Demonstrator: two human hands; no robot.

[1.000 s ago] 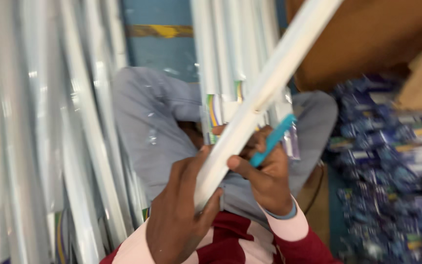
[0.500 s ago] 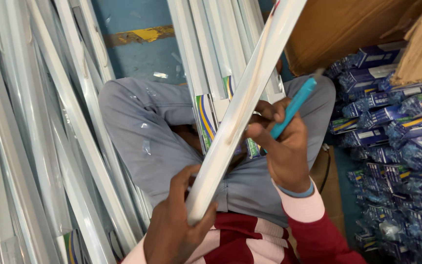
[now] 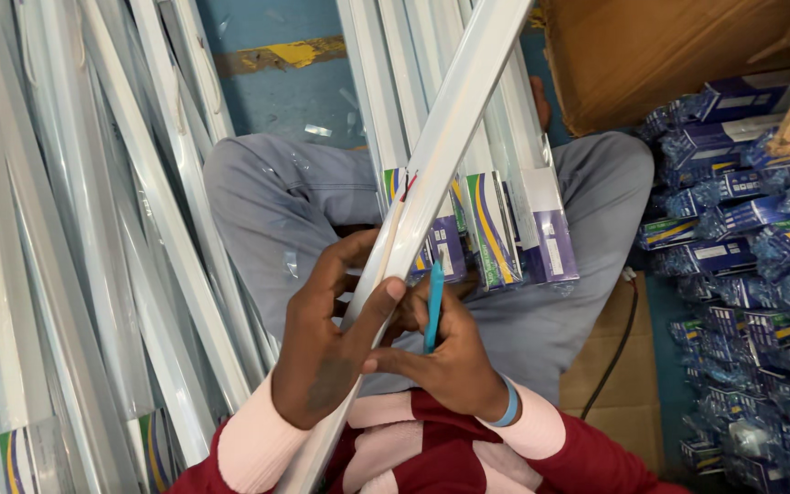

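I saw the long white tube (image 3: 450,155) run on a diagonal, its far end pointing toward one o'clock and its near end dropping to seven o'clock past my lap. It was slim, smooth and matte, straight-edged along its length. My left hand (image 3: 326,352) had its grip wrapped round the tube, thumb pressed across the front. My right hand (image 3: 445,366) pinched a teal pen (image 3: 433,306), upright, just beside the tube. Boxed tubes (image 3: 496,229) lay across my grey trousers (image 3: 276,210).
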